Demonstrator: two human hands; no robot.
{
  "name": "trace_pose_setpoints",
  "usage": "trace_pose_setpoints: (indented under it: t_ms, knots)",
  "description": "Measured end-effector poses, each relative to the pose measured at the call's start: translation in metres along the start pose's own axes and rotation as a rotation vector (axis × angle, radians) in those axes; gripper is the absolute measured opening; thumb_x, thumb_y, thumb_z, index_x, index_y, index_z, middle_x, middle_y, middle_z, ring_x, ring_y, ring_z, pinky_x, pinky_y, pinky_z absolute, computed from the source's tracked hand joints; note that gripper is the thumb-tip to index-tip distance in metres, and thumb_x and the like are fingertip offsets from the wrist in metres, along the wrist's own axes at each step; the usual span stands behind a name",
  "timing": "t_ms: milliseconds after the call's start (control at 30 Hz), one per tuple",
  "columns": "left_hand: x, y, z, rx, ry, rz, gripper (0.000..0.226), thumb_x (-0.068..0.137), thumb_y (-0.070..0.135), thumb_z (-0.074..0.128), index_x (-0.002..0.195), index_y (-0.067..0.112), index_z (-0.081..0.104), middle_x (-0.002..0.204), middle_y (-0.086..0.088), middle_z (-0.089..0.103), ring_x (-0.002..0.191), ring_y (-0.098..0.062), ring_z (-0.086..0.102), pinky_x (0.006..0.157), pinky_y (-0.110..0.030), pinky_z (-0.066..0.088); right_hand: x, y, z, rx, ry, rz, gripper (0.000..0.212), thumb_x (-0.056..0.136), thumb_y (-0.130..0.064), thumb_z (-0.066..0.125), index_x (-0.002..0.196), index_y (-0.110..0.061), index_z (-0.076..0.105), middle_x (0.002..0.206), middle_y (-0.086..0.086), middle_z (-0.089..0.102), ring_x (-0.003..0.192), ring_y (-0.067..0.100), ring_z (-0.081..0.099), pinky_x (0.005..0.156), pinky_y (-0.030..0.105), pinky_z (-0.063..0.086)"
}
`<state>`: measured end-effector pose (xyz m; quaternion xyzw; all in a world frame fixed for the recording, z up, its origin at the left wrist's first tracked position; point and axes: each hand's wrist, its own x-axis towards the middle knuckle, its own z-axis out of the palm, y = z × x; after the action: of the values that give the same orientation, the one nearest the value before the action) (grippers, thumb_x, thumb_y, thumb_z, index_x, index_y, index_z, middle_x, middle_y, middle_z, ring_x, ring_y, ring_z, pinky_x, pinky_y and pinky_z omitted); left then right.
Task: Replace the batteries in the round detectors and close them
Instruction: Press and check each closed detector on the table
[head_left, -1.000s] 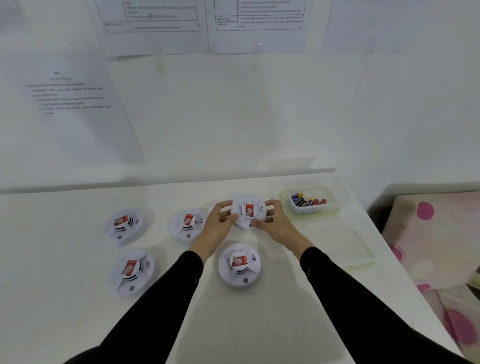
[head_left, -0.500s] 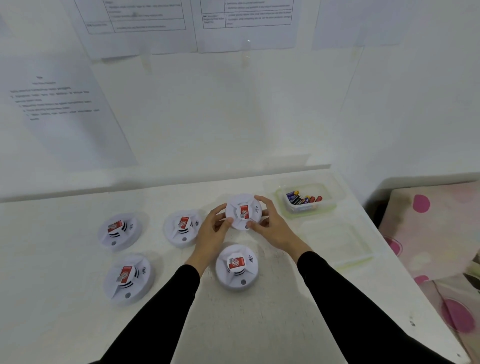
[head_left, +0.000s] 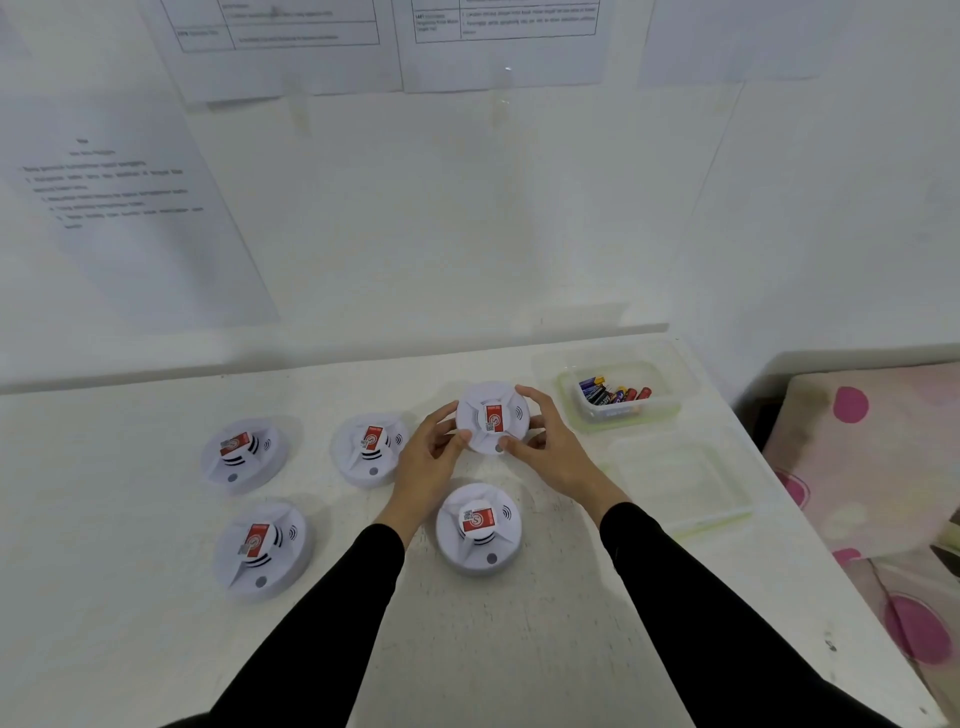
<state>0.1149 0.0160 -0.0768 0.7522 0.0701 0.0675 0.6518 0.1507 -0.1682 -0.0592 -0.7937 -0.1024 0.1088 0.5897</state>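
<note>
Holding one round smoke detector (head_left: 493, 418): left hand (head_left: 434, 452) & right hand (head_left: 553, 449) grip its sides, near back-right corner of table (head_left: 130, 649), by battery tub (head_left: 615, 414).

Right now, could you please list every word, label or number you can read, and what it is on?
Nothing can be quoted.
Wall sheets: print too blurred.
Red label on each detector: too small.
Batteries: markings too small.
</note>
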Motion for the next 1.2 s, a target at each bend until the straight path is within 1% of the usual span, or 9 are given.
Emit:
trace_pose_setpoints:
  t_ms: [100,200,333,467,600,700,833,967,1200]
  knots:
    - [0.0004,-0.0007,0.0000,0.001,-0.004,0.006,0.040,0.097,0.020,0.063,0.136,0.019,0.056,0.126,0.002,0.067,0.113,-0.006,0.063,0.082,-0.009,0.050,-0.0003,0.0010,0.0002,0.011,0.009,0.002,0.066,0.084,-0.021,0.074,0.132,-0.045,0.036,0.112,0.002,0.062,0.086,0.028,0.059,0.078,0.025,0.053]
    - [0.0006,-0.0019,-0.0002,0.003,0.005,0.002,0.040,0.097,0.021,0.064,0.136,0.021,0.057,0.124,0.004,0.067,0.111,0.001,0.062,0.081,-0.008,0.049,-0.0002,0.0010,0.0004,0.022,0.010,0.006,0.065,0.084,-0.021,0.074,0.131,-0.047,0.036,0.111,0.002,0.062,0.083,0.023,0.057,0.079,0.026,0.053]
    - [0.0004,-0.0025,-0.0004,0.002,0.006,-0.001,0.040,0.096,0.022,0.064,0.136,0.022,0.057,0.123,0.004,0.068,0.111,-0.002,0.063,0.083,-0.010,0.051,-0.0004,0.0019,0.0005,0.019,0.013,0.002,0.066,0.084,-0.021,0.075,0.133,-0.044,0.037,0.113,0.002,0.062,0.087,0.030,0.061,0.080,0.026,0.053]
    - [-0.0002,-0.0026,-0.0006,-0.003,0.002,-0.005,0.040,0.096,0.023,0.065,0.135,0.025,0.058,0.118,0.007,0.069,0.108,0.003,0.064,0.083,-0.012,0.051,0.0000,0.0024,0.0007,0.033,0.016,0.003,0.066,0.083,-0.022,0.075,0.134,-0.041,0.039,0.112,0.005,0.063,0.080,0.017,0.058,0.077,0.022,0.052]
    - [-0.0005,-0.0020,-0.0005,0.001,-0.001,-0.007,0.038,0.096,0.023,0.065,0.133,0.026,0.058,0.116,0.010,0.069,0.103,0.010,0.064,0.082,-0.011,0.051,-0.0005,0.0037,0.0006,0.040,0.013,0.003,0.066,0.084,-0.021,0.075,0.135,-0.040,0.038,0.111,0.006,0.063,0.081,0.016,0.058,0.077,0.022,0.053]
    - [-0.0008,-0.0021,-0.0007,0.012,0.005,-0.005,0.040,0.095,0.025,0.065,0.135,0.024,0.058,0.118,0.010,0.069,0.105,0.008,0.063,0.083,-0.011,0.051,-0.0012,0.0030,0.0000,0.043,0.009,0.007,0.066,0.084,-0.022,0.074,0.136,-0.040,0.038,0.112,0.004,0.063,0.081,0.015,0.058,0.075,0.018,0.052]
    - [-0.0019,-0.0019,-0.0014,0.026,0.007,-0.004,0.041,0.095,0.027,0.065,0.136,0.027,0.057,0.119,0.011,0.068,0.110,0.003,0.062,0.087,-0.013,0.051,-0.0020,0.0003,-0.0019,0.040,-0.011,0.023,0.066,0.088,-0.022,0.070,0.141,-0.039,0.034,0.114,0.003,0.062,0.087,0.017,0.060,0.072,0.007,0.049]
    - [-0.0018,-0.0008,-0.0014,0.029,0.009,-0.001,0.039,0.095,0.025,0.065,0.134,0.026,0.058,0.118,0.012,0.069,0.105,0.010,0.063,0.085,-0.011,0.051,-0.0004,0.0005,-0.0026,0.053,-0.021,0.033,0.065,0.090,-0.020,0.067,0.143,-0.036,0.033,0.118,0.008,0.060,0.090,0.020,0.060,0.073,0.008,0.049]
    - [-0.0027,0.0003,-0.0001,0.022,0.011,-0.009,0.038,0.096,0.022,0.065,0.133,0.025,0.058,0.115,0.014,0.068,0.102,0.013,0.062,0.082,-0.009,0.049,-0.0016,0.0008,-0.0013,0.083,-0.013,0.026,0.063,0.090,-0.020,0.068,0.141,-0.036,0.035,0.119,0.007,0.060,0.105,0.028,0.062,0.075,0.010,0.050]
